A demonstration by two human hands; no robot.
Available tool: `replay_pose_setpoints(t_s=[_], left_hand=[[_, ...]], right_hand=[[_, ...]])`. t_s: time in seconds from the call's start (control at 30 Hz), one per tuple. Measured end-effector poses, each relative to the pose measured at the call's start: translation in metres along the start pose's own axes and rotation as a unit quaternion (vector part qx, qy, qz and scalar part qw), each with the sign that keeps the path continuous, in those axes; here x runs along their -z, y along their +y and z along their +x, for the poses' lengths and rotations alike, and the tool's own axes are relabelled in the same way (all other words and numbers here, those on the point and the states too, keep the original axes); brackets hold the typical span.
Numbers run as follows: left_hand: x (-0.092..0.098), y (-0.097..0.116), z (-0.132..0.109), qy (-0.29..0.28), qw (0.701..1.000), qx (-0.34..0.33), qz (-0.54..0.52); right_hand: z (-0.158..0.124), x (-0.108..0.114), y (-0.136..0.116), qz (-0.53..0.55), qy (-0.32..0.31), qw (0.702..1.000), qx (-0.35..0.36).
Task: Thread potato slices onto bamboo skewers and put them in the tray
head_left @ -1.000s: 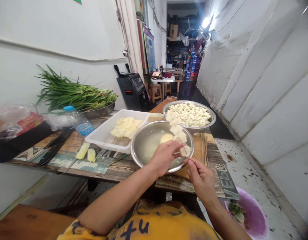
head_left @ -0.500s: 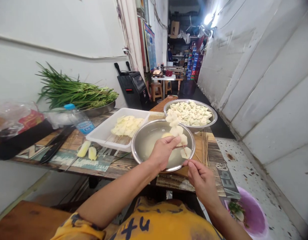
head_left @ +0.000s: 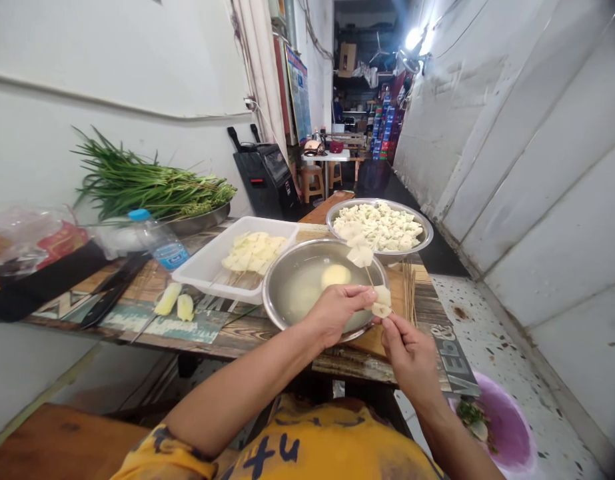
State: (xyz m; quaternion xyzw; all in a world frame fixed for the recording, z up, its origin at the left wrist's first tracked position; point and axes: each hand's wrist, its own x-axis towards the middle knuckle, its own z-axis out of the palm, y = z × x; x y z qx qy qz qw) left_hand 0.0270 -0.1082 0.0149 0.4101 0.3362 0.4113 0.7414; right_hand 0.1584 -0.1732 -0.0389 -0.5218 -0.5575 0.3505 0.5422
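My left hand (head_left: 337, 312) pinches pale potato slices (head_left: 382, 301) threaded low on a thin bamboo skewer (head_left: 369, 275). More slices (head_left: 360, 253) sit near the skewer's far tip. My right hand (head_left: 411, 353) grips the skewer's near end, just below the lower slices. Both hands hover over the near rim of a steel bowl (head_left: 292, 307) that holds water and a peeled potato (head_left: 336, 275).
A second steel bowl (head_left: 418, 249) of white pieces stands behind. A white tray (head_left: 202, 269) of slices lies to the left, loose skewers (head_left: 408, 293) to the right. Bottle (head_left: 157, 243), knife (head_left: 104, 300), greens (head_left: 147, 187) and a purple tub (head_left: 507, 433) on the floor are nearby.
The lower slices have slid down the skewer toward my right hand. My left hand moved right and down with them, uncovering the potato in the bowl.
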Motion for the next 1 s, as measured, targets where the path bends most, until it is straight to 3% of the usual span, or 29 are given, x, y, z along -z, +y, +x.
replay_pose_setpoints(t_s=[0.1,0.2,0.3,0.5,0.77,1.0], left_hand=[[-0.002,0.005,0.000,-0.003,0.999,-0.028,-0.033],[0.003,0.017,0.002,0.033,0.996,-0.068,-0.038],[0.009,0.024,0.004,0.082,0.994,-0.058,-0.043],[0.017,0.025,0.008,0.110,0.990,-0.060,-0.069],[0.012,0.023,0.007,0.089,0.991,-0.084,-0.059],[0.007,0.013,0.004,0.042,0.997,-0.038,-0.048]], right_hand=[[0.002,0.003,0.001,0.039,-0.005,0.999,-0.015],[0.001,0.004,0.003,0.078,-0.036,0.996,-0.037],[0.000,0.003,0.003,0.085,-0.047,0.995,-0.038],[-0.001,0.000,0.002,0.067,-0.061,0.995,-0.033],[-0.002,-0.002,0.002,0.064,-0.070,0.995,-0.031],[0.000,-0.002,0.002,0.080,-0.057,0.995,-0.029]])
